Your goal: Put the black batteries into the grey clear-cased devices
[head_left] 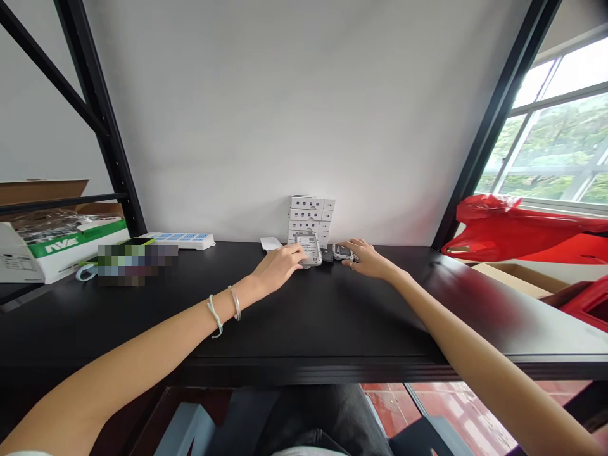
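My left hand (278, 267) grips the left side of a small silver-grey rectangular device (310, 248) with a printed label, which stands up slightly from the black desk (223, 316). My right hand (367, 258) lies over a smaller dark-and-silver device (342, 253), fingers on its right end. A black item (327, 255) sits between the two devices. Behind them rises a stack of small white boxes (308, 215), partly hidden by the grey device. A small white object (270, 243) lies left of the stack.
A white power strip (180, 240) lies at the desk's back edge, and a white-and-green box (61, 253) stands at the left. A pixelated patch (137, 265) hides items beside it. Black shelf uprights flank the desk. A red bag (517, 231) lies at the right, near a window.
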`<state>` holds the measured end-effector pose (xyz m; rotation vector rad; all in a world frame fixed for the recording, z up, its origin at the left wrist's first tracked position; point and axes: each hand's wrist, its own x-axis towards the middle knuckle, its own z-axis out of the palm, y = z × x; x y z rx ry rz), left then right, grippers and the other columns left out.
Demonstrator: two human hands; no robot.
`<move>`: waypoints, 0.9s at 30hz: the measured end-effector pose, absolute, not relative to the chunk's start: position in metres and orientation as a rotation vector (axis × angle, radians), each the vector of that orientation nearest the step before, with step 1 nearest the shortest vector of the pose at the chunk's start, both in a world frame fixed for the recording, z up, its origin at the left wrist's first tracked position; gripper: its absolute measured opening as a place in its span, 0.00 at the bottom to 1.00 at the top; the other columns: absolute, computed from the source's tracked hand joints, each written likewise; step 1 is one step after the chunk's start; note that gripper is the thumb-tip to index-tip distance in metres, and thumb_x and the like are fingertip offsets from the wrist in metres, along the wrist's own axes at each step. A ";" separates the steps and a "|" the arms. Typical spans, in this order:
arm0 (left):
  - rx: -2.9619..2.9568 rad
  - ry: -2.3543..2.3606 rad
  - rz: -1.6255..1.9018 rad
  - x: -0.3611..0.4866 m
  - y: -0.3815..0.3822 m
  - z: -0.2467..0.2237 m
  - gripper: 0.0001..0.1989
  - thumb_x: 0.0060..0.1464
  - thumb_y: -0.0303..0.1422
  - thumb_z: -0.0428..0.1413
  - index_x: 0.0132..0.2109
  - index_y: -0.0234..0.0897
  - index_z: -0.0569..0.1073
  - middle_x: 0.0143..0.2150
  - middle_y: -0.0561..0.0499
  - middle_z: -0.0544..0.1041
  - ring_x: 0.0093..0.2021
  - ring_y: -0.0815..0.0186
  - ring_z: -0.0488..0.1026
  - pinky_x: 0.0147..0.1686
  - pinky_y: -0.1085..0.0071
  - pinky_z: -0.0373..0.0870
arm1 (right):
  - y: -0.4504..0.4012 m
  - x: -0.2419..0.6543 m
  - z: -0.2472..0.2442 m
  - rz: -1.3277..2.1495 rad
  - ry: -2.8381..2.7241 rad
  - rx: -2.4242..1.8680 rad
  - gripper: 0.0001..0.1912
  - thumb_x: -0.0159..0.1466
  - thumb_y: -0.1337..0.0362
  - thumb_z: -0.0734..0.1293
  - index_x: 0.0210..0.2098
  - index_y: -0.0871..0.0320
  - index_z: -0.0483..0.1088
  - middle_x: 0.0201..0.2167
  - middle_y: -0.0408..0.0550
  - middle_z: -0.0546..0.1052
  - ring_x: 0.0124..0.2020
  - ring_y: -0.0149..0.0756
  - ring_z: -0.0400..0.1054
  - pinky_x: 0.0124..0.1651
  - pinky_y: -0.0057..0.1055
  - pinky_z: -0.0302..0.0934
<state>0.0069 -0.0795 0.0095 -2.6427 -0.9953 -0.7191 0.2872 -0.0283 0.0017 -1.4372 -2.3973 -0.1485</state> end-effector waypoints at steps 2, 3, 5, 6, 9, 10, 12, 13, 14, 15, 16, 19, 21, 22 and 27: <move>-2.750 -0.902 -0.682 0.012 -0.097 0.017 0.10 0.60 0.27 0.51 0.46 0.39 0.73 0.44 0.49 0.73 0.43 0.60 0.73 0.40 0.67 0.70 | -0.028 0.289 0.002 -0.156 -2.377 -1.424 0.25 0.61 0.61 0.60 0.59 0.50 0.60 0.55 0.52 0.67 0.59 0.50 0.56 0.58 0.47 0.52; -2.816 -0.840 -0.647 0.015 -0.106 0.019 0.09 0.59 0.27 0.52 0.45 0.40 0.74 0.44 0.49 0.74 0.43 0.61 0.73 0.41 0.67 0.69 | -0.027 0.289 0.003 -0.160 -2.371 -1.418 0.25 0.61 0.61 0.60 0.58 0.50 0.61 0.54 0.52 0.67 0.58 0.50 0.56 0.58 0.47 0.52; -2.935 -0.734 -0.540 0.021 -0.123 0.021 0.08 0.58 0.27 0.55 0.43 0.40 0.75 0.43 0.50 0.75 0.39 0.62 0.74 0.39 0.68 0.68 | -0.027 0.288 0.003 -0.167 -2.367 -1.414 0.25 0.61 0.61 0.61 0.58 0.50 0.62 0.54 0.52 0.68 0.58 0.50 0.56 0.57 0.48 0.53; -2.975 -0.704 -0.492 0.024 -0.131 0.022 0.07 0.57 0.27 0.56 0.42 0.40 0.75 0.42 0.50 0.75 0.38 0.63 0.74 0.37 0.69 0.68 | -0.027 0.288 0.003 -0.168 -2.370 -1.416 0.24 0.61 0.61 0.61 0.58 0.51 0.62 0.54 0.53 0.68 0.58 0.50 0.57 0.57 0.47 0.53; -3.038 -0.642 -0.387 0.029 -0.148 0.022 0.05 0.55 0.27 0.57 0.39 0.40 0.76 0.38 0.52 0.75 0.34 0.65 0.74 0.33 0.71 0.66 | -0.027 0.287 0.002 -0.163 -2.395 -1.433 0.24 0.61 0.61 0.61 0.57 0.53 0.62 0.54 0.54 0.67 0.58 0.49 0.57 0.57 0.46 0.53; -3.047 -0.636 -0.370 0.030 -0.151 0.022 0.04 0.55 0.28 0.58 0.38 0.39 0.76 0.37 0.52 0.74 0.33 0.65 0.73 0.31 0.71 0.65 | -0.027 0.287 0.001 -0.161 -2.405 -1.438 0.24 0.61 0.61 0.61 0.57 0.54 0.62 0.54 0.54 0.67 0.58 0.49 0.57 0.57 0.46 0.53; -3.067 -0.657 -0.368 0.028 -0.153 0.024 0.02 0.54 0.28 0.59 0.36 0.39 0.76 0.34 0.53 0.73 0.30 0.67 0.72 0.29 0.71 0.64 | -0.027 0.288 -0.001 -0.158 -2.422 -1.440 0.24 0.61 0.61 0.61 0.57 0.55 0.62 0.54 0.55 0.67 0.58 0.49 0.56 0.58 0.46 0.53; -3.089 -0.677 -0.379 0.027 -0.152 0.024 0.02 0.53 0.28 0.60 0.35 0.39 0.76 0.33 0.53 0.73 0.29 0.67 0.71 0.28 0.71 0.63 | -0.027 0.288 -0.002 -0.154 -2.430 -1.439 0.24 0.62 0.61 0.61 0.57 0.56 0.62 0.54 0.55 0.67 0.59 0.49 0.56 0.58 0.46 0.53; -3.125 -0.698 -0.397 0.026 -0.149 0.025 0.03 0.52 0.28 0.61 0.35 0.39 0.77 0.33 0.53 0.73 0.29 0.68 0.71 0.28 0.72 0.63 | -0.026 0.288 -0.002 -0.146 -2.438 -1.437 0.24 0.62 0.61 0.61 0.57 0.56 0.62 0.54 0.55 0.67 0.59 0.49 0.56 0.58 0.45 0.53; -3.175 -0.720 -0.416 0.024 -0.146 0.025 0.03 0.51 0.28 0.61 0.36 0.39 0.77 0.33 0.54 0.73 0.29 0.68 0.71 0.28 0.72 0.63 | -0.025 0.287 -0.003 -0.138 -2.444 -1.435 0.24 0.62 0.61 0.61 0.57 0.55 0.62 0.55 0.55 0.67 0.59 0.49 0.56 0.58 0.45 0.53; -3.229 -0.746 -0.439 0.023 -0.141 0.024 0.05 0.50 0.30 0.62 0.37 0.40 0.77 0.33 0.53 0.73 0.29 0.68 0.71 0.28 0.73 0.64 | -0.024 0.286 -0.004 -0.133 -2.445 -1.433 0.24 0.62 0.60 0.61 0.57 0.55 0.62 0.55 0.55 0.67 0.59 0.49 0.56 0.58 0.45 0.53; -3.298 -0.862 -0.626 0.022 -0.127 0.016 0.17 0.45 0.41 0.65 0.42 0.41 0.77 0.36 0.52 0.72 0.33 0.65 0.72 0.32 0.71 0.67 | -0.018 0.277 -0.004 -0.140 -2.423 -1.434 0.24 0.63 0.59 0.60 0.58 0.56 0.61 0.56 0.56 0.66 0.59 0.49 0.57 0.58 0.46 0.52; -3.259 -0.936 -0.805 0.023 -0.119 0.009 0.28 0.39 0.47 0.66 0.48 0.43 0.75 0.44 0.49 0.71 0.42 0.59 0.72 0.40 0.66 0.69 | -0.013 0.270 -0.004 -0.131 -2.414 -1.438 0.26 0.65 0.55 0.58 0.60 0.55 0.59 0.59 0.56 0.64 0.60 0.49 0.56 0.59 0.47 0.51; -3.246 -0.961 -0.860 0.023 -0.115 0.005 0.32 0.37 0.49 0.66 0.51 0.44 0.73 0.49 0.47 0.70 0.48 0.56 0.70 0.46 0.63 0.68 | -0.010 0.267 -0.004 -0.106 -2.425 -1.450 0.27 0.66 0.52 0.56 0.61 0.55 0.57 0.61 0.56 0.62 0.62 0.49 0.54 0.60 0.48 0.49; -3.356 -1.086 -0.687 0.023 -0.101 -0.009 0.44 0.36 0.55 0.64 0.60 0.44 0.64 0.60 0.43 0.62 0.61 0.49 0.59 0.57 0.55 0.61 | -0.002 0.262 -0.005 0.074 -2.510 -1.593 0.35 0.64 0.39 0.50 0.64 0.51 0.54 0.66 0.52 0.56 0.67 0.53 0.42 0.64 0.54 0.35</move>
